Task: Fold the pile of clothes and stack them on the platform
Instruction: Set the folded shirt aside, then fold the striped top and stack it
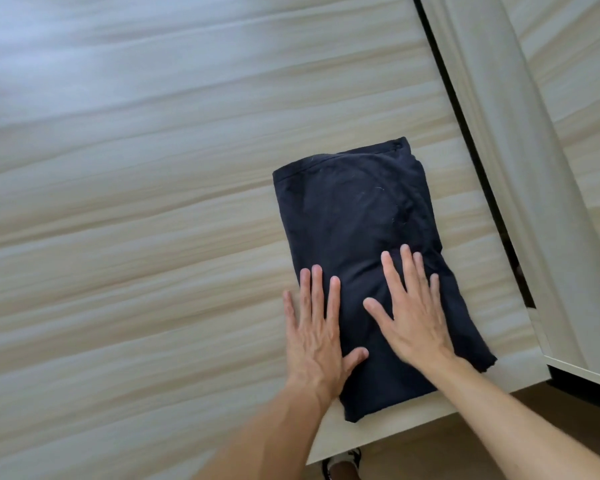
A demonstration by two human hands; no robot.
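Head view looks down on a dark navy folded cloth garment [354, 209] lying on the pale wood-grain worktop [136, 202], close to its near edge. The left hand [317, 327] and right hand [413, 313] both rest flat on the garment's near half, fingers [407, 263] spread and straight, pinching nothing. The left little finger lies off the cloth on the worktop. Pressing like this likely flattens the folds so the bundle keeps its shape for stacking. Most of the garment stretches beyond the fingertips. Right of the right fingers runs a raised pale wood-grain ledge [520, 168], apart from the cloth; whether it is the platform I cannot tell.
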